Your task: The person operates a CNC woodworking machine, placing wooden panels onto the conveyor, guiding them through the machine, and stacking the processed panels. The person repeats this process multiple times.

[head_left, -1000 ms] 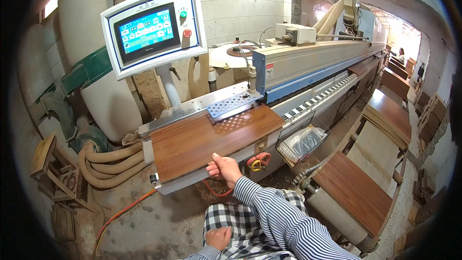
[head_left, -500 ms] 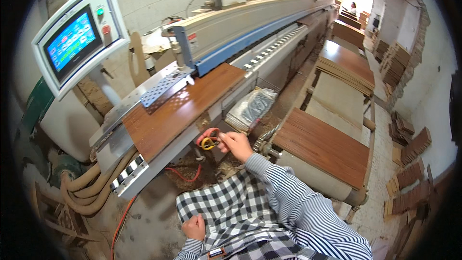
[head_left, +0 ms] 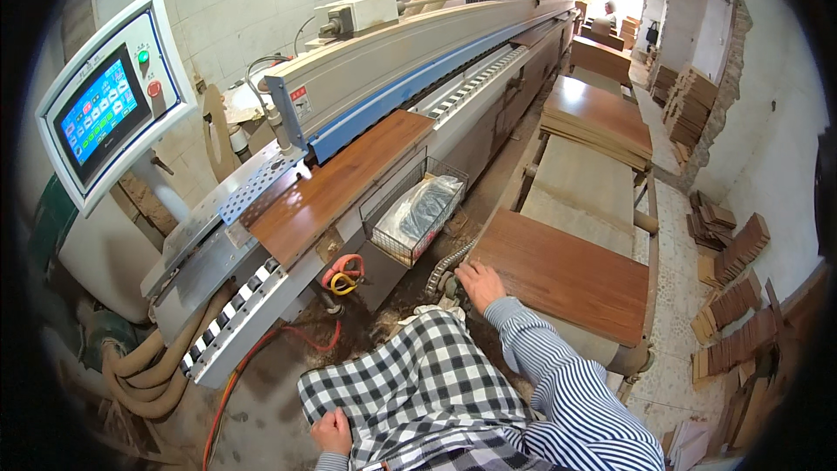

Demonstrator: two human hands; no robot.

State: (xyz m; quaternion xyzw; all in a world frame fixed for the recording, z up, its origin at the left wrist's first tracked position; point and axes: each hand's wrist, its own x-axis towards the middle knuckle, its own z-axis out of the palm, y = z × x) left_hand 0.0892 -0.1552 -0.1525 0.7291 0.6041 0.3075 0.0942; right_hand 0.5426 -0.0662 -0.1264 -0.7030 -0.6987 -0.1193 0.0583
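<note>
A brown wood-grain board (head_left: pixel 558 275) lies flat on the right-hand conveyor. My right hand (head_left: pixel 480 285) rests at its near left corner, fingers stretched out and touching the edge. Low in front of me, my left hand (head_left: pixel 331 430) is curled into a fist beside my black-and-white checked apron (head_left: pixel 410 366), with nothing seen in it. To the left, a second brown board (head_left: pixel 349 179) lies on the bed of a long edge-banding machine (head_left: pixel 384 78), its far part alongside the blue beam. Coiled red and yellow hoses (head_left: pixel 343 275) hang below that bed.
A tilted control screen (head_left: pixel 103 115) stands at left. A wire basket (head_left: pixel 414 214) with plastic-wrapped material hangs on the machine's side. Farther along the conveyor sits a board stack (head_left: pixel 597 113). Bundled strips (head_left: pixel 741 249) line the right wall. A person (head_left: pixel 609 9) is far off.
My right hand has moved from beside the coiled hoses to the near left corner of the conveyor board. The board on the machine has slid forward, baring more rollers. My left hand stays closed.
</note>
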